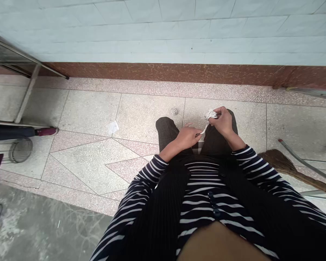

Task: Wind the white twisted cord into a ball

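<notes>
Above my lap, my right hand [222,122] pinches a bundle of white yarn [210,115] over my right knee. A short white twisted piece [205,128] runs down from the bundle to my left hand [188,137], whose fingers are closed on its lower end. Something thin and dark shows at the left fingertips, too small to name. On the floor beyond my left knee sits a small greyish-white ball of yarn [174,111]. A thin thread leads from that ball toward my hands.
A crumpled white paper [113,127] lies on the tiled floor. A broom [279,161] and a metal frame [301,157] are at right. At left are a metal rack [29,92], a wire coil [21,150] and another person's shoe [47,131]. A tiled wall [163,36] rises ahead.
</notes>
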`<state>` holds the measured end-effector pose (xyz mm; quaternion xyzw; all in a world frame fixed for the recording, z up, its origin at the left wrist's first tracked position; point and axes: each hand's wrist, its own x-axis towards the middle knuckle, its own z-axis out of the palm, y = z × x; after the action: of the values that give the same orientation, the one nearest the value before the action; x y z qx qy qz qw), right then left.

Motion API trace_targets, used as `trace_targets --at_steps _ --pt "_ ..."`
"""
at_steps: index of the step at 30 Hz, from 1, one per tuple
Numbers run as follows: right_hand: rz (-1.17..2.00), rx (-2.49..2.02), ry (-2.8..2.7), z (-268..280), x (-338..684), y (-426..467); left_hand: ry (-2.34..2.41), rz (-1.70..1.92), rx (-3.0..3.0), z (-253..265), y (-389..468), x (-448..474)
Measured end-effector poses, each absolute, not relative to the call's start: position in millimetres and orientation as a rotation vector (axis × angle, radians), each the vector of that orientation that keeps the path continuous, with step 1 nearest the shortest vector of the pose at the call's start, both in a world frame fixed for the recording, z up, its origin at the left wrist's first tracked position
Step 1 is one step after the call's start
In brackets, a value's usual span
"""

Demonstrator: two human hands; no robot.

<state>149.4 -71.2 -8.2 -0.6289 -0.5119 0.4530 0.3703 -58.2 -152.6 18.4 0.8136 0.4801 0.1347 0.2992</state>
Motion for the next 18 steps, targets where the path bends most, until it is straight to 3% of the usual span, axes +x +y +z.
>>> trace_targets --at_steps 3,7,12,18 --pt "1.222 -1.617 -1.332 -10.8 143.0 -83.6 1.233 0.436 2.364 37.7 -137.6 -66.3" --pt "1.528 -1.493 -1.316 1.7 133.4 -109.3 1.256 0.524 2.42 43.7 -102.5 -79.5" --pt "1.754 -1.317 -1.216 33.3 133.8 -128.3 1.269 0.562 2.175 16.3 -78.0 -82.0" --pt "1.714 -1.202 -1.03 58.6 145.6 -114.1 1.364 0.475 1.835 -28.9 -92.4 -70.1"
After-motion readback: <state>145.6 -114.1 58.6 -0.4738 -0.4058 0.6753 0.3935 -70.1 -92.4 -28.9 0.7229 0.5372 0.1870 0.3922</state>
